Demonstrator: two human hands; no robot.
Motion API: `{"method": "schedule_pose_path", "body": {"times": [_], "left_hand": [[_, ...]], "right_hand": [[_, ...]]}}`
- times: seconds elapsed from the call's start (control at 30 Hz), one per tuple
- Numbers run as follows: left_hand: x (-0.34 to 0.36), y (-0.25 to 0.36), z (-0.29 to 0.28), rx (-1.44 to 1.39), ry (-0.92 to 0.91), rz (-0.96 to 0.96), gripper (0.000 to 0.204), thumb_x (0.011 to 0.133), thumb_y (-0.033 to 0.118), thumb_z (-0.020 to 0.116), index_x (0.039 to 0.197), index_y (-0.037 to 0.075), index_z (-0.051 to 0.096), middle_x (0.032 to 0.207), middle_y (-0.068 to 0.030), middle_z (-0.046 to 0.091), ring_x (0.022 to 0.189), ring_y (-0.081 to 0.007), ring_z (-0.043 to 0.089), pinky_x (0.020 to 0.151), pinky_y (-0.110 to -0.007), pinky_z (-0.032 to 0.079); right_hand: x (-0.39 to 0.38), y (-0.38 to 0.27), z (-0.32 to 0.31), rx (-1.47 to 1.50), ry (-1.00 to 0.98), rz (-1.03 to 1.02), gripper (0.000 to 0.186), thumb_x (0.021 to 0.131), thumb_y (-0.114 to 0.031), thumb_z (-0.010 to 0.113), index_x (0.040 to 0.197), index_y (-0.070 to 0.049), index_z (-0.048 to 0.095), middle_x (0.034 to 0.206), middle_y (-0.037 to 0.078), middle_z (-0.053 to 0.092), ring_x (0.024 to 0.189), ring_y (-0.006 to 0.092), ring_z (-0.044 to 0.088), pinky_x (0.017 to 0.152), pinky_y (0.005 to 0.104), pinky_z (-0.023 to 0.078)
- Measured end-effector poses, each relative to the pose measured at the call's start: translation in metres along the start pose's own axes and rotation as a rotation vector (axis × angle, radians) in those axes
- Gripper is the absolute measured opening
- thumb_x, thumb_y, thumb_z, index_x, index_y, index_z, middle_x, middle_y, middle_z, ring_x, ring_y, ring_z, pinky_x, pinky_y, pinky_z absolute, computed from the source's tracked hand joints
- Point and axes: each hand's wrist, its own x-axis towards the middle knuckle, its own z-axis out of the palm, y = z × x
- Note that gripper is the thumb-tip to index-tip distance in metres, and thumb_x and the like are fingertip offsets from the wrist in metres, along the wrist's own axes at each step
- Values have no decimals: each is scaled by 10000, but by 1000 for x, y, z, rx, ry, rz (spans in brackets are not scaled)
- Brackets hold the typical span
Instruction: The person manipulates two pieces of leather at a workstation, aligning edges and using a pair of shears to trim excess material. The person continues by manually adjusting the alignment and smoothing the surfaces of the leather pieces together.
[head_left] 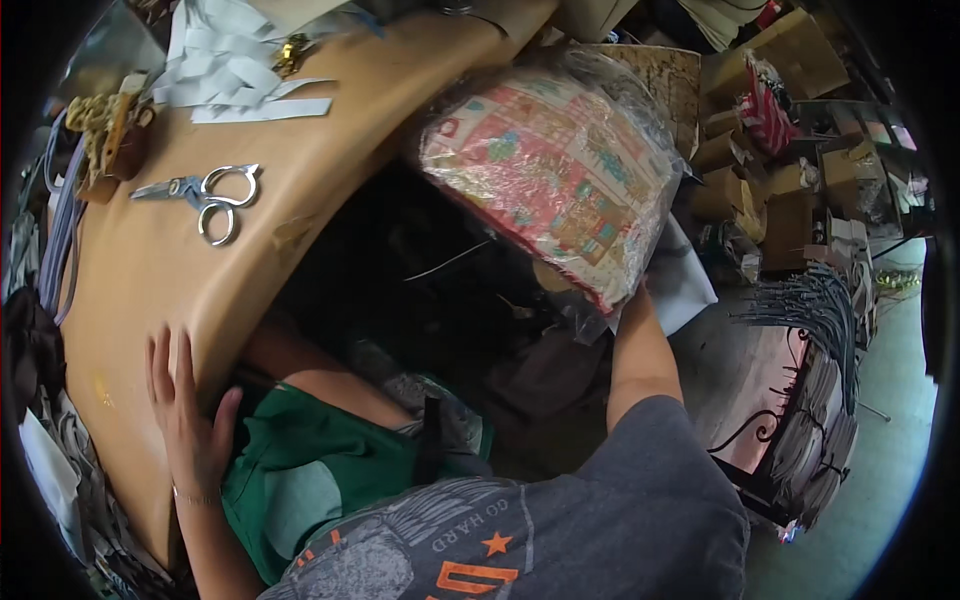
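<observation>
My left hand lies on the tan-covered table near its edge. Its fingers are stretched out and hold nothing. Reaching forward, my right hand holds the near right corner of a plastic-wrapped package. The package is bulky and soft, with a red, cream and teal patchwork print under clear, shiny wrap. It is tilted beyond the table's right edge, and it hides most of my right fingers. Scissors with silver handles lie on the table ahead of my left hand.
White strips are heaped at the table's far end. A brown holder with tools stands at the far left. Cardboard boxes pile up on the right, near a rack with bundled dark strips. Dark space opens beneath the table edge.
</observation>
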Motion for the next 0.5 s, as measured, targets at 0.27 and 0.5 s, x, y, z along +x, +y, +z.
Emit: {"method": "schedule_pose_path", "body": {"times": [0.27, 0.5], "left_hand": [[87, 48, 53, 248, -51, 26, 952, 567, 240, 739, 1360, 133, 225, 1393, -171, 195, 1285, -333, 194, 1022, -435, 212], [86, 48, 56, 249, -68, 25, 927, 570, 219, 730, 1346, 86, 238, 1377, -201, 193, 1279, -358, 190, 1025, -440, 218]], "right_hand": [[20, 17, 31, -100, -59, 43, 507, 787, -243, 565, 1209, -26, 388, 1163, 165, 479, 1040, 317, 468, 886, 376, 380], [32, 40, 54, -201, -99, 28, 494, 780, -247, 570, 1188, -21, 408, 1142, 171, 493, 1028, 331, 474, 879, 383, 386]]}}
